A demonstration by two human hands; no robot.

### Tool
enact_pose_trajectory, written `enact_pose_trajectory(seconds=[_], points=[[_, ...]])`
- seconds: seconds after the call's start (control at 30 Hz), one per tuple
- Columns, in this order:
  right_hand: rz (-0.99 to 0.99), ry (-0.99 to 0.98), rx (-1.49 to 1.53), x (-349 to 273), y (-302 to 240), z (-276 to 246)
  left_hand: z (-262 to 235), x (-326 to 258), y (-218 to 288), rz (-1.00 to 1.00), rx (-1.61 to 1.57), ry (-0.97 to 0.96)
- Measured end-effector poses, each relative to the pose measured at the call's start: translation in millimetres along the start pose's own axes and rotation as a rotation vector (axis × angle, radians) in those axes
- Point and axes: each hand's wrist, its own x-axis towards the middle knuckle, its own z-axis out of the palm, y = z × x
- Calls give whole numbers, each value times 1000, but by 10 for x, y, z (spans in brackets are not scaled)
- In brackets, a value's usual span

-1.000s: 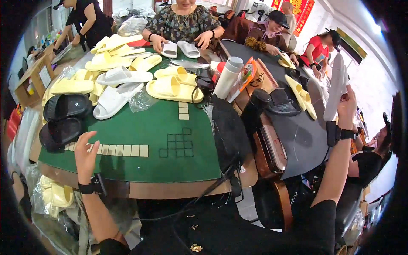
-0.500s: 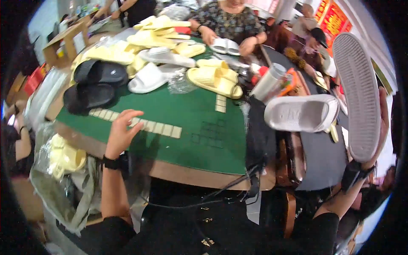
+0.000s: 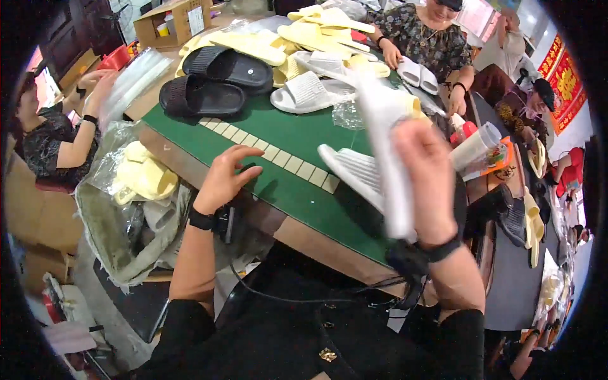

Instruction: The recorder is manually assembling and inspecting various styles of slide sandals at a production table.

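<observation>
Above green tabletop point(image 3: 285, 131): clasping in right hand point(image 3: 425, 174) white slipper point(image 3: 384, 149), presumably light, flexible, best gripped mid-sole; holding left hand point(image 3: 223, 178) leftward, half-open, empty.

White slipper point(image 3: 358, 170): matt, ribbed; clear bag point(image 3: 347, 116): crinkled, glossy plastic.

Open cardboard box point(image 3: 182, 20) upper left, red tub point(image 3: 114, 58) near it; pale bottle point(image 3: 475, 146) beside orange packet point(image 3: 498, 159); red-gold banner point(image 3: 563, 79) upper right; grey bench point(image 3: 514, 294) lower right.
</observation>
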Motion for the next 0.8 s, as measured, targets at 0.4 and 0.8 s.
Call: enact_pose_trajectory(seconds=[0.4, 0.8], points=[[171, -572, -297, -370, 610, 61, -67, 28, 56, -42, 18, 59], [-216, -765, -847, -664, 655, -360, 189, 613, 254, 280, 141, -334]])
